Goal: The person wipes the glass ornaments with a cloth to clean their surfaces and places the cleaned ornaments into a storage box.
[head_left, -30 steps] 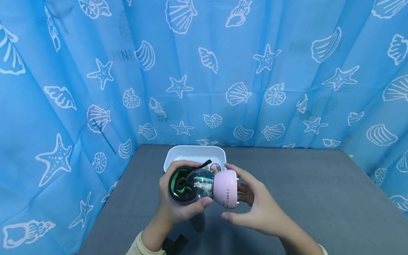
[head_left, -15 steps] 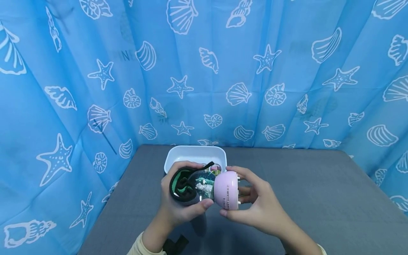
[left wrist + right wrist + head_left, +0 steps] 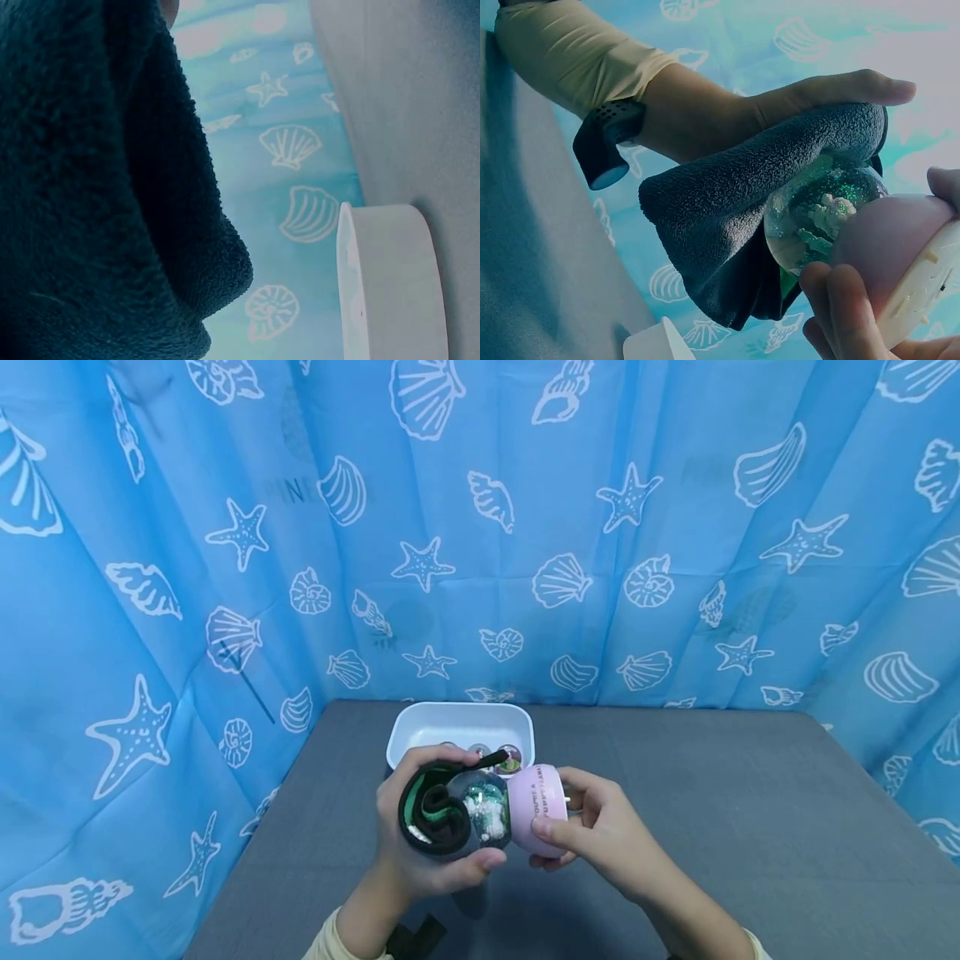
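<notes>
A snow globe lies sideways between my hands in the head view, its glass ball [image 3: 489,814] to the left and its pink lettered base [image 3: 538,802] to the right. My right hand [image 3: 611,835] grips the base, thumb on its near side. The left hand [image 3: 408,864] holds a folded dark cloth [image 3: 431,814] with green inner layers against the glass. In the right wrist view the cloth [image 3: 757,180] wraps part of the ball [image 3: 810,214], with white and green figures and glitter inside. The pale underside [image 3: 922,281] of the base shows there. Cloth fills much of the left wrist view.
Behind the hands, a white plastic tub [image 3: 461,714] stands on the grey table [image 3: 705,793], with several small round items [image 3: 512,758] in it. A dark strap-like thing [image 3: 420,937] shows near the left sleeve. A blue shell-print curtain [image 3: 465,527] hangs behind.
The base has turned, so its lettering now faces more upward. My right thumb has moved from below onto the base's near side. The cloth has shifted slightly, uncovering more of the tub's round items.
</notes>
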A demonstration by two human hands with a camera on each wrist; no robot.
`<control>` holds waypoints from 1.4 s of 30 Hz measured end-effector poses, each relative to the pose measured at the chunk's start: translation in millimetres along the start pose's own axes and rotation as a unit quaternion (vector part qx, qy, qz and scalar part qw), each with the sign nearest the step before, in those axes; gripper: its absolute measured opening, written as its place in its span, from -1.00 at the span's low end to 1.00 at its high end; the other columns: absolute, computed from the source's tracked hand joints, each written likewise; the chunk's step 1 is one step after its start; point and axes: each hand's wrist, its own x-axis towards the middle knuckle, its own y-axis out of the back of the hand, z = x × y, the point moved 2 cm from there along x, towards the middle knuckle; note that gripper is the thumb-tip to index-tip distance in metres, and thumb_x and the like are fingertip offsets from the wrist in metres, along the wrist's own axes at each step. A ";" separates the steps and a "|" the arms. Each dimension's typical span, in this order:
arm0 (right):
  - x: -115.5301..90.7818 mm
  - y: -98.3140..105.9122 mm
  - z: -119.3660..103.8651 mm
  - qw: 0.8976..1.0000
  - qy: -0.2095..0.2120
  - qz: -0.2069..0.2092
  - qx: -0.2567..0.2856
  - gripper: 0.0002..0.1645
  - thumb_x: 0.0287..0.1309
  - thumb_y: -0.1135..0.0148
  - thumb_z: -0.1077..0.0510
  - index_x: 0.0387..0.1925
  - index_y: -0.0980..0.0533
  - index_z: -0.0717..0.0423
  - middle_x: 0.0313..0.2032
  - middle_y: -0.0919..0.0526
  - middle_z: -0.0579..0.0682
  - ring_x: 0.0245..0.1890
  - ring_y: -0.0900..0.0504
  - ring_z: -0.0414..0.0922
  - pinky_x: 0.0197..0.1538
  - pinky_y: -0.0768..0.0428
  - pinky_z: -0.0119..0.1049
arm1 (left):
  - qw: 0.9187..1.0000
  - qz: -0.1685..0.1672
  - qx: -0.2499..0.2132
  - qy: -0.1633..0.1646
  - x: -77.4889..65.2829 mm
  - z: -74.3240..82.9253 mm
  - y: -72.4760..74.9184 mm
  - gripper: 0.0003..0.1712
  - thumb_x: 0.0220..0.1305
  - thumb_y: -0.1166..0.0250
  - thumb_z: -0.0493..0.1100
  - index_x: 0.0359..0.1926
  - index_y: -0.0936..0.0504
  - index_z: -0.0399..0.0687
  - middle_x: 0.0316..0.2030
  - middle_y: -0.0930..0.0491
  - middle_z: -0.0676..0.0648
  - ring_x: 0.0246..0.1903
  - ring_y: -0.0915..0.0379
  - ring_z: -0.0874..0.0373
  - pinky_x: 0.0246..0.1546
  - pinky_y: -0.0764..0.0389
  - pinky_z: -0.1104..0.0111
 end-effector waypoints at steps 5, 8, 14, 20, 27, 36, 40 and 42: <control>-0.1 2.0 1.3 1.000 -0.002 0.001 -0.006 -0.46 0.41 -0.29 0.24 0.31 -0.41 0.41 -0.10 -0.71 0.29 -0.34 -0.86 0.10 -0.33 -0.81 0.06 | 1.000 -0.002 0.009 0.001 1.2 0.2 0.0 -0.08 0.20 -0.52 0.25 0.07 -0.49 -0.57 -0.05 -0.67 -0.37 -0.05 -0.72 -0.09 0.04 -0.78 0.27; -0.2 2.6 1.9 1.000 0.014 0.004 -0.004 -0.46 0.40 -0.29 0.27 0.31 -0.41 0.41 -0.08 -0.70 0.30 -0.33 -0.86 0.08 -0.32 -0.82 0.08 | 1.000 -0.001 0.011 0.003 0.8 -0.7 0.8 -0.10 0.19 -0.53 0.23 0.06 -0.50 -0.57 -0.06 -0.67 -0.36 -0.06 -0.71 -0.08 0.05 -0.78 0.27; 1.2 2.5 1.9 0.997 0.056 0.034 -0.036 -0.48 0.38 -0.28 0.31 0.30 -0.44 0.41 -0.01 -0.66 0.36 -0.25 -0.86 0.00 -0.22 -0.84 -0.06 | 1.000 0.004 -0.013 0.006 -0.9 -1.2 0.9 -0.15 0.15 -0.59 0.10 0.05 -0.49 -0.60 -0.07 -0.67 -0.39 -0.03 -0.71 -0.10 0.08 -0.77 0.26; 0.9 1.5 0.8 0.992 0.072 0.067 -0.074 -0.48 0.32 -0.33 0.30 0.27 -0.48 0.33 0.00 -0.67 0.35 -0.27 -0.82 -0.02 -0.18 -0.83 -0.17 | 0.999 0.003 -0.029 0.014 -2.2 -0.6 0.8 -0.20 0.16 -0.61 0.01 0.06 -0.47 -0.61 -0.03 -0.67 -0.35 0.01 -0.70 -0.06 0.07 -0.77 0.26; -1.4 -0.8 3.6 0.991 0.083 0.075 -0.080 -0.42 0.26 -0.40 0.31 0.28 -0.49 0.28 0.04 -0.66 0.31 -0.28 -0.79 -0.02 -0.22 -0.83 -0.14 | 0.999 0.014 -0.025 0.022 -1.3 -0.3 1.5 -0.29 0.17 -0.59 -0.06 0.03 -0.50 -0.57 -0.08 -0.68 -0.32 -0.04 -0.70 0.00 0.03 -0.77 0.30; -3.1 2.3 0.4 0.969 0.134 0.174 -0.118 -0.31 0.11 -0.46 0.36 0.31 -0.55 0.12 0.05 -0.69 0.05 -0.11 -0.70 -0.07 -0.17 -0.79 -0.24 | 0.999 0.019 -0.025 0.021 0.1 -2.3 3.3 -0.34 0.15 -0.57 -0.11 0.02 -0.51 -0.57 -0.11 -0.67 -0.34 -0.07 -0.71 0.00 0.00 -0.79 0.30; -3.1 1.0 -1.7 0.968 0.109 0.210 -0.083 -0.32 0.18 -0.38 0.31 0.36 -0.52 0.06 0.15 -0.64 0.03 0.01 -0.67 0.00 -0.04 -0.79 -0.26 | 0.999 0.021 -0.018 0.027 -1.3 -2.1 4.6 -0.34 0.15 -0.57 -0.10 0.03 -0.51 -0.55 -0.11 -0.68 -0.34 -0.08 -0.71 -0.03 0.02 -0.78 0.30; -2.3 0.7 -2.3 0.970 0.101 0.216 -0.050 -0.32 0.24 -0.28 0.28 0.40 -0.45 0.01 0.18 -0.59 0.05 0.05 -0.64 0.00 0.00 -0.77 -0.26 | 0.999 0.026 -0.018 0.029 -2.0 -2.0 5.4 -0.33 0.15 -0.57 -0.09 0.03 -0.51 -0.55 -0.11 -0.67 -0.35 -0.09 -0.71 -0.05 0.03 -0.78 0.30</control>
